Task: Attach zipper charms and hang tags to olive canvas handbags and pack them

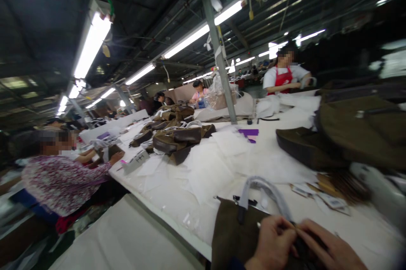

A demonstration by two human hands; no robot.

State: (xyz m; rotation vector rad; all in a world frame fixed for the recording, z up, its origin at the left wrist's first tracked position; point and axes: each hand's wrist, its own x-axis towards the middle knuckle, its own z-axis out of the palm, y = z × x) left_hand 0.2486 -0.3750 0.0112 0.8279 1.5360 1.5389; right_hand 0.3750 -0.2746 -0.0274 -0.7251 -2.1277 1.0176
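Observation:
An olive-brown handbag (231, 227) with dark trim lies at the table's near edge, at the bottom of the head view. Its arched handle (261, 182) is wrapped in pale covering. My left hand (274, 240) is closed, thumb and fingertips pinching at the right-hand lower end of the handle. Coming from the right, my right hand (331, 244) is also closed, its fingertips meeting the left ones at that same spot. The fingers hide the exact part gripped. A dark strap end hangs below them.
White sheets (212, 160) spread over the table beyond the bag. More olive bags (177, 137) are heaped further back, others (364, 130) at right near tags (333, 202). A metal post (222, 63) rises behind. Co-workers sit left (66, 181) and stand back right (283, 77).

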